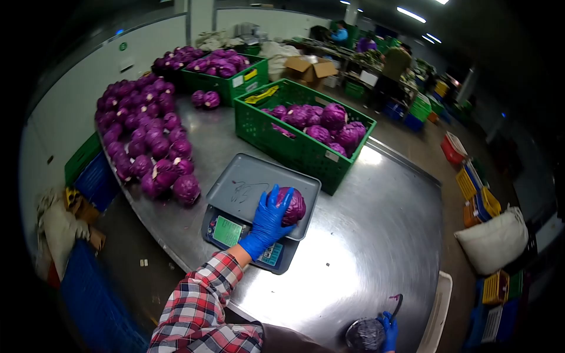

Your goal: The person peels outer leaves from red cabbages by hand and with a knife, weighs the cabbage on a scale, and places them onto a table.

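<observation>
To your left, a pile (147, 141) of red cabbages lies on the steel table (376, 235). Your left hand (268, 220) is over the scale (247, 182), fingers spread and cupped on the cabbage (294, 206), which sits at the right near corner of the tray. It is likely dense, firm and heavy for its size, and its waxy leaves may slip under a glove. Take it round its widest part, palm on top. Behind the scale stands a green crate (303, 150) holding more. At the near edge, your right hand (388, 330) has its fingers closed round a grey ball (364, 335).
</observation>
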Available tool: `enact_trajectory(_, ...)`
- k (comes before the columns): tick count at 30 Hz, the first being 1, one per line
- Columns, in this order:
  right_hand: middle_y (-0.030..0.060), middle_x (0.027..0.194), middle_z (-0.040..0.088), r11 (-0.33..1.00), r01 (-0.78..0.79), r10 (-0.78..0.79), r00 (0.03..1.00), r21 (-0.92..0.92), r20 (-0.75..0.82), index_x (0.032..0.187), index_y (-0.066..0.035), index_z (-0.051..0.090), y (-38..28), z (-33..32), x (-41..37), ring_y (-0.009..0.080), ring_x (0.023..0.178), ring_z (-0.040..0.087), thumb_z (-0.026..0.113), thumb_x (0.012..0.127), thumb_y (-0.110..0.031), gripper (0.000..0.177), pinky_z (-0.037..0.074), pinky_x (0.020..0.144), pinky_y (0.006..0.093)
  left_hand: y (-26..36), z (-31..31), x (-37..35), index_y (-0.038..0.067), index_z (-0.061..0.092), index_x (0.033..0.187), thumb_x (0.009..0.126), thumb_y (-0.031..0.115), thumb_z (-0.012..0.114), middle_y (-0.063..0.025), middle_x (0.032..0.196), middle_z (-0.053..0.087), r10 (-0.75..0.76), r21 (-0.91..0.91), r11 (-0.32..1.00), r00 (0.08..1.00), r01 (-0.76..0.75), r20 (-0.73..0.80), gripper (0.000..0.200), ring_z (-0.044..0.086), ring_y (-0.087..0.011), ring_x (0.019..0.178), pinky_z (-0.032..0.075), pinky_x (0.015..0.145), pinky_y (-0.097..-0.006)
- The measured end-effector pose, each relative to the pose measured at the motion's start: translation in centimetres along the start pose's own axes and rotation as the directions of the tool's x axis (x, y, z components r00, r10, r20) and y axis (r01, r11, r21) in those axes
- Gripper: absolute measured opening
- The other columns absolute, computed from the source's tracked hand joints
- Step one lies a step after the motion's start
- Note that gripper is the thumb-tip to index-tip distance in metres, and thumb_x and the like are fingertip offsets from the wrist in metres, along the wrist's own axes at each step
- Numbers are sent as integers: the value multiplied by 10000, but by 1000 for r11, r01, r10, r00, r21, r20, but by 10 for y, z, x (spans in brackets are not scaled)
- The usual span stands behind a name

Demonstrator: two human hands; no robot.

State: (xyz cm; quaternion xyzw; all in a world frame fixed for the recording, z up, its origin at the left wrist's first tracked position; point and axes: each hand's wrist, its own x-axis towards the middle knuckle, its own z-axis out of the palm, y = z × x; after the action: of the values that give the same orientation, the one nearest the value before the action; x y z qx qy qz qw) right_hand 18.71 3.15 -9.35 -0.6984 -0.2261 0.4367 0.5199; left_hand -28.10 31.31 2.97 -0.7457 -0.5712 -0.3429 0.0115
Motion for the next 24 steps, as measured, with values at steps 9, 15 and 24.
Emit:
enact_trajectory(9, 129, 893, 646, 992, -121, 115, 979, 31, 168, 1071, -24, 567, -66, 127, -78, 194, 700, 634, 545, 907, -191, 234, 511, 627, 302, 87, -5, -9, 28, 434, 1287, 863, 423, 522, -129, 1222, 537, -75, -669, -532, 757, 520, 649, 586, 536, -258, 1116, 428, 986, -387)
enact_trajectory(15, 61, 726, 611, 959, 102, -147, 977, 266, 155, 1174, -73, 545, -108, 106, -90, 103, 417, 501, 529, 919, -269, 321, 400, 393, 222, 193, 117, -114, 47, 478, 1241, 897, 377, 514, -118, 1230, 530, 296, -349, -518, 547, 781, 783, 478, 523, -216, 1112, 414, 976, -339)
enact_trajectory(24, 21, 693, 576, 982, 96, -114, 988, 164, 102, 1281, -81, 484, -28, -2, -17, 88, 412, 468, 507, 931, -260, 394, 384, 384, 221, 302, 147, -196, -14, 203, 1416, 796, 354, 707, -184, 1347, 398, 90, -632, 117, 626, 766, 775, 880, 404, -230, 1237, 327, 1043, -352)
